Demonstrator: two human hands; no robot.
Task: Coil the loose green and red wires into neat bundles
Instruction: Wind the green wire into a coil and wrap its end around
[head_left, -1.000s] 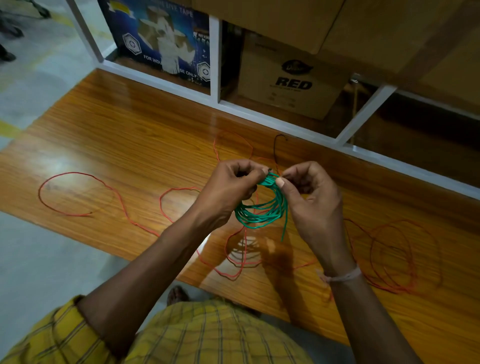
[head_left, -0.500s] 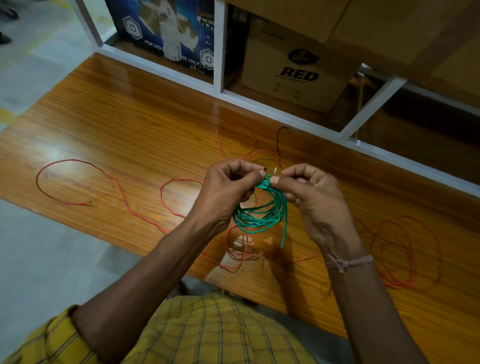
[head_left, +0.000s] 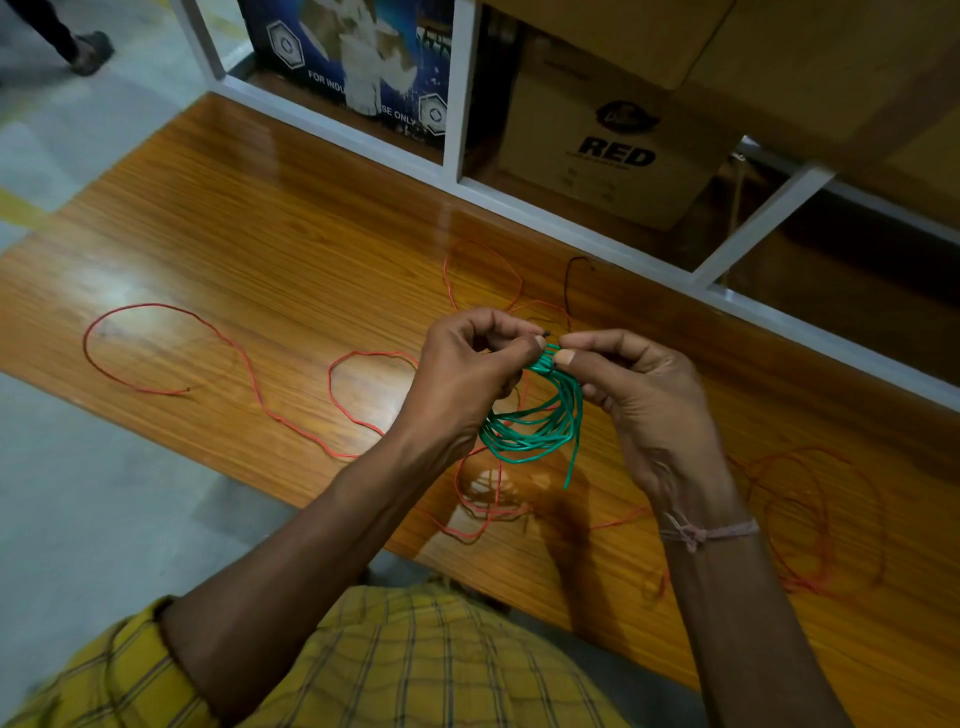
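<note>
A green wire hangs as a coil of several loops above the wooden table. My left hand and my right hand both pinch the top of the coil, thumbs almost touching. One green end dangles down on the right of the coil. A long red wire lies loose on the table, looping from the far left, under my hands. More red loops lie at the right.
A white shelf frame runs along the table's far edge. Behind it stand a blue printed box and a cardboard box marked RED. A short dark wire lies near the frame. Someone's foot is on the floor, top left.
My hands stay pinched on the top of the green coil, thumbs shifting slightly closer. The view has shifted a little; the red wire has not moved.
</note>
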